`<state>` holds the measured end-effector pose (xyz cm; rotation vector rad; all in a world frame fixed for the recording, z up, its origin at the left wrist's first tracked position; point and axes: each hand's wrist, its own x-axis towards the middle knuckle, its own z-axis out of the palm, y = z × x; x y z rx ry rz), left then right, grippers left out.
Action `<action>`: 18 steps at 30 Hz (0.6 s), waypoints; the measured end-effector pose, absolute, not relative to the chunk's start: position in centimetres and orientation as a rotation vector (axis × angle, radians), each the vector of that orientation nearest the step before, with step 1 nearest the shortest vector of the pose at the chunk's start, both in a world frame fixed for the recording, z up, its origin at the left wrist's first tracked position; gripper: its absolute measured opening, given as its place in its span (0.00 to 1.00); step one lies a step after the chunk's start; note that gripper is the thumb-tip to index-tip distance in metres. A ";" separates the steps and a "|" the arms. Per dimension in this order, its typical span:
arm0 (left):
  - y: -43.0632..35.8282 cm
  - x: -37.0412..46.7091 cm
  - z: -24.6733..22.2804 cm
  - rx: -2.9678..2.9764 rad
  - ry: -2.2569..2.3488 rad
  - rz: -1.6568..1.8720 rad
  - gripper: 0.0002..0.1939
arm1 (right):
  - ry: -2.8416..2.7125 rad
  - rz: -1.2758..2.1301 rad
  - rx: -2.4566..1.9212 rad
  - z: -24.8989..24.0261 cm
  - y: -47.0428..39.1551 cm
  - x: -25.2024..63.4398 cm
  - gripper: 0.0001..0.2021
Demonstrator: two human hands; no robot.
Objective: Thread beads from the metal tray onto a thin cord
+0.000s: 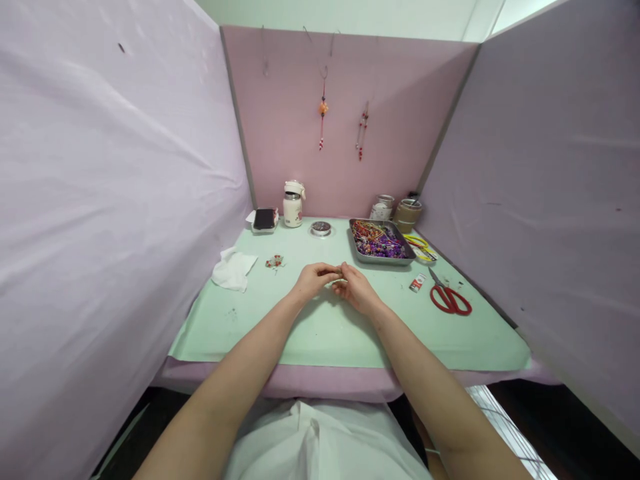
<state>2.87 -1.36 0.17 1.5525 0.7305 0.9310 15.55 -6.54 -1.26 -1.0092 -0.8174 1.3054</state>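
Both of my hands meet above the middle of the green table top. My left hand pinches with thumb and forefinger, and my right hand has its fingertips pressed together right against it. Whatever lies between the fingertips is too small to make out. To the left of my hands sits a small cluster of red and pale beads. Right of them, a grey metal tray holds tangled beaded strings in purple, red and orange.
Red-handled scissors, a small red-and-white packet and yellow-handled pliers lie at right. A white cloth, a black phone-like object, a cream bottle, a round tin and jars stand farther back. Beaded pendants hang on the pink back wall.
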 end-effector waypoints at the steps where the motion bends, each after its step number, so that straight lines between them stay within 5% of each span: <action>1: -1.3 2.9 0.1 1.557 0.731 0.927 0.11 | -0.838 1.279 -1.035 -1.3 -6.6 15.6 0.18; 10: -1.3 2.7 0.3 1.549 0.707 0.903 0.16 | -1.130 0.656 -1.194 -1.2 -6.4 15.9 0.11; 18: -1.1 2.5 0.1 1.486 0.712 0.863 0.17 | -1.278 0.498 -1.273 -0.8 -7.1 15.7 0.07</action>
